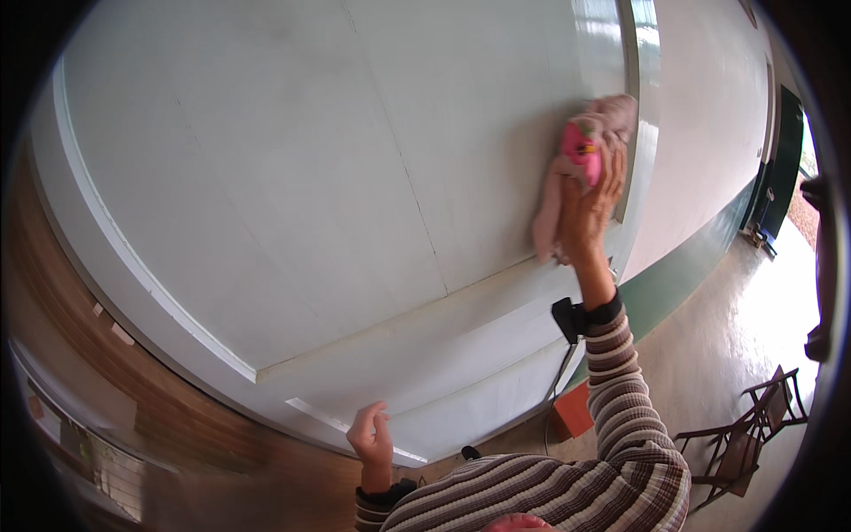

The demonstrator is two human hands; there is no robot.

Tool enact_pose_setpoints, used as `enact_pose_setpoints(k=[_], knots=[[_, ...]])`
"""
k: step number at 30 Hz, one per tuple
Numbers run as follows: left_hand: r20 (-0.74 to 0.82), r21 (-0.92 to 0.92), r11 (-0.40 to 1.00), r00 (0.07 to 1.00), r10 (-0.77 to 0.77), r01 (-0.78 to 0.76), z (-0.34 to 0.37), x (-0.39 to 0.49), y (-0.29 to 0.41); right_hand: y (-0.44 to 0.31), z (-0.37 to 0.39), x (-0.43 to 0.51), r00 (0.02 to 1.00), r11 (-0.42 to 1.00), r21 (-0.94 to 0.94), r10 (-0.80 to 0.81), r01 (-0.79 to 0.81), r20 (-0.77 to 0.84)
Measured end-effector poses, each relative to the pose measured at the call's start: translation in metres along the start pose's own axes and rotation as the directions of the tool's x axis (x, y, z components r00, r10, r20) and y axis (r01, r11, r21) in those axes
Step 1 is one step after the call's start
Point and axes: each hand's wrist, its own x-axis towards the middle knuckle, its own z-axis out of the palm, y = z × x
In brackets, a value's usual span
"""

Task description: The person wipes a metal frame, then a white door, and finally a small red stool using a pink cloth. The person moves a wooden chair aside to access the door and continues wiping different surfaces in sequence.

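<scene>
A white panelled door (319,173) fills most of the view, with thin dark cracks in its upper panel. My right hand (595,199) presses a pink cloth (550,206) with a bright pink patterned patch against the panel's right edge, beside the raised frame. The cloth hangs partly below my fingers. Low in front of the door, my left hand (372,432) is raised with its fingers curled and holds nothing that shows. Both wrists wear black bands, and a dark device sits at the right wrist.
An orange-red box (573,411) stands on the floor by the door's foot, near a dark cable. Wooden folding chairs (738,445) stand at lower right. A pink and green wall (698,133) runs to a dark green door (779,166). Brown wood trim (133,372) lies left.
</scene>
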Motion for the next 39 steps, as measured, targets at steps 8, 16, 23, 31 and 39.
enact_pose_setpoints(k=[8,16,23,31,39], knots=[[0.049,0.002,1.000,0.998,0.029,-0.029,0.007,0.000,0.006,-0.008,0.013,0.017,0.981,0.987,0.037,0.161,-0.157,-0.110],[-0.008,0.001,1.000,1.000,0.028,-0.028,-0.014,-0.001,0.007,-0.210,0.048,0.025,0.964,0.911,0.321,-0.263,0.260,-0.036],[-0.087,0.032,0.993,0.990,0.112,-0.109,-0.040,0.010,0.010,-0.345,0.055,-0.022,0.695,0.578,0.674,-0.707,0.460,0.133],[-0.188,0.213,0.920,0.910,0.368,-0.328,-0.045,0.044,0.034,-0.327,0.057,-0.006,0.698,0.509,0.677,-0.716,0.532,-0.010],[-0.334,0.416,0.831,0.788,0.517,-0.369,-0.050,0.094,0.043,-0.228,0.046,0.067,0.886,0.799,0.418,-0.463,0.432,-0.029]])
